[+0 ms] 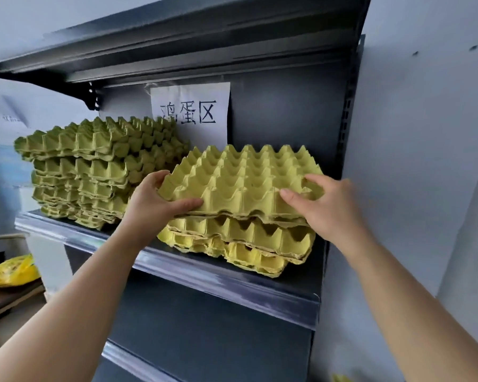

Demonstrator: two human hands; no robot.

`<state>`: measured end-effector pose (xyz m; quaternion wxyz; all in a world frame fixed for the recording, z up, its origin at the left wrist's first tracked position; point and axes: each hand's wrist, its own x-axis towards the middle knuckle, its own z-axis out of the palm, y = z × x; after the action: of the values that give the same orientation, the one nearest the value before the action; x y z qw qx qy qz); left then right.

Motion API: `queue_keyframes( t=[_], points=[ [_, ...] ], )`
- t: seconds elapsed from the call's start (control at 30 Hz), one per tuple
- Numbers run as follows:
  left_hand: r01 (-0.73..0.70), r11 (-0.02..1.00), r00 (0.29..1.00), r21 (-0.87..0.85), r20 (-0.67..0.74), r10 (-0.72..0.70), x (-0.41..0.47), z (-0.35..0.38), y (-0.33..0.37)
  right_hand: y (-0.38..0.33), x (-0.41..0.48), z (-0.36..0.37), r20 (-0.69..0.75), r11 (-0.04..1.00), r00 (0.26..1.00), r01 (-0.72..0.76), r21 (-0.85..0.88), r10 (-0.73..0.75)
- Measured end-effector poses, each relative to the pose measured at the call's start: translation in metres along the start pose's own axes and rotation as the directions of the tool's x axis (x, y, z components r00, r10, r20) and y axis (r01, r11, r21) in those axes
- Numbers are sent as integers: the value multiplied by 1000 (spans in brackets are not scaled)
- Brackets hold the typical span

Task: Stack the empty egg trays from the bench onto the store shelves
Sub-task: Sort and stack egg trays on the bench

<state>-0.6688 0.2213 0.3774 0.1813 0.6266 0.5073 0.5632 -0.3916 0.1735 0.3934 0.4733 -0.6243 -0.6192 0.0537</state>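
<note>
Two hands held the top egg tray (pixel 243 177): our left hand (pixel 155 205) pinched its near-left corner, our right hand (pixel 329 208) its near-right edge. It seemingly rested on the right-hand stack (pixel 240 239) on the shelf (pixel 204 274).

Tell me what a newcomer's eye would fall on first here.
The left hand and right hand grip a yellow-green egg tray by its front edge, at the top of a short stack on the right of the dark shelf. A taller stack stands to its left, and a handwritten paper sign hangs on the back panel.
</note>
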Motion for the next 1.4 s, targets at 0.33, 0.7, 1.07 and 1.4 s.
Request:
queue_keyframes(
  t=[0.33,0.7,1.07,1.4],
  points=[
    [99,989,979,-112,188,-77,40,-16,-48,-22,-13,44,-57,983,996,-73,-166,64],
    [31,997,959,67,279,-49,52,-15,-58,-23,-13,49,-49,960,996,-90,-266,79],
    [-631,737,773,241,126,621,-22,29,-12,-12,-76,20,-167,925,979,43,-379,-114],
    [-760,629,556,-164,338,759,-172,166,37,109,-189,-85,-268,867,958,-217,-449,101]
  ],
)
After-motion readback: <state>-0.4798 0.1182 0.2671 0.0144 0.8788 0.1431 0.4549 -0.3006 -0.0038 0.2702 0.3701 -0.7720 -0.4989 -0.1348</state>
